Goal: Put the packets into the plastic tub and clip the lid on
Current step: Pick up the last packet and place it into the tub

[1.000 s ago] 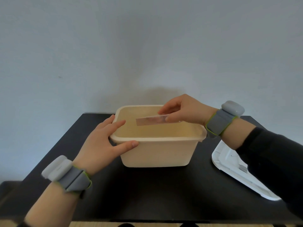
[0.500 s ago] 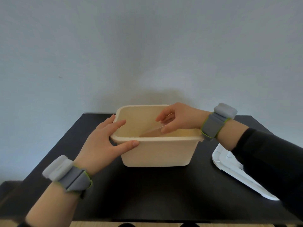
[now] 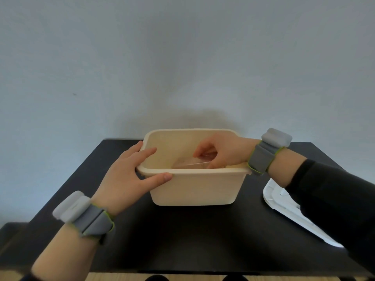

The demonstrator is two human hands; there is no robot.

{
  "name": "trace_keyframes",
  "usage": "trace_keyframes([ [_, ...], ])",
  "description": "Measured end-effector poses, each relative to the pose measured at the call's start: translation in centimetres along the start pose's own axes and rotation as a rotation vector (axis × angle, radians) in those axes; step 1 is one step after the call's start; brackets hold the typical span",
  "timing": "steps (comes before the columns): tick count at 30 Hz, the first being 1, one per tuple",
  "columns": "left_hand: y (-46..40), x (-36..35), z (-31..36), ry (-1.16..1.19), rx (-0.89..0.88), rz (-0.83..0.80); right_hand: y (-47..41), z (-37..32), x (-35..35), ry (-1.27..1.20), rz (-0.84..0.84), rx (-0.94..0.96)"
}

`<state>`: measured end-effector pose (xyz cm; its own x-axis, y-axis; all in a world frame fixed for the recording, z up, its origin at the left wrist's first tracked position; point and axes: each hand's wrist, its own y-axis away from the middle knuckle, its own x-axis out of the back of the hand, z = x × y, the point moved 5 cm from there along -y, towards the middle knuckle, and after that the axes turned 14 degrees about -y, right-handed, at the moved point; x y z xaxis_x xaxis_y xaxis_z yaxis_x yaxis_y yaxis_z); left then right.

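A cream plastic tub stands on a black table, open at the top. My left hand grips its near left corner, thumb on the front rim and fingers over the side rim. My right hand reaches down inside the tub and pinches a thin pinkish packet, which lies tilted low in the tub. The tub's front wall hides the bottom of the tub. The white lid lies flat on the table to the right, partly under my right sleeve.
A pale wall rises directly behind the table's far edge. The table's front edge runs along the bottom of the view, with wooden floor below it. Both wrists wear grey bands.
My right hand has moved down from above the rim into the tub, carrying the packet with it. My left hand has stayed on the tub's corner.
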<state>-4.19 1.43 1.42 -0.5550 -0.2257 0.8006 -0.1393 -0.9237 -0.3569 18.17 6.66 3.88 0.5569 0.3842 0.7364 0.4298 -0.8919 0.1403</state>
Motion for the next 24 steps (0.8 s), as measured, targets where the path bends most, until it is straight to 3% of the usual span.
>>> trace_keyframes([
  [9,0.0,0.0,0.0,0.002,-0.01,0.006,-0.2,0.0,-0.1,0.179,0.033,-0.002],
  [24,0.0,0.0,0.0,-0.009,-0.018,0.005,0.3,-0.8,0.9,0.097,0.217,0.056],
])
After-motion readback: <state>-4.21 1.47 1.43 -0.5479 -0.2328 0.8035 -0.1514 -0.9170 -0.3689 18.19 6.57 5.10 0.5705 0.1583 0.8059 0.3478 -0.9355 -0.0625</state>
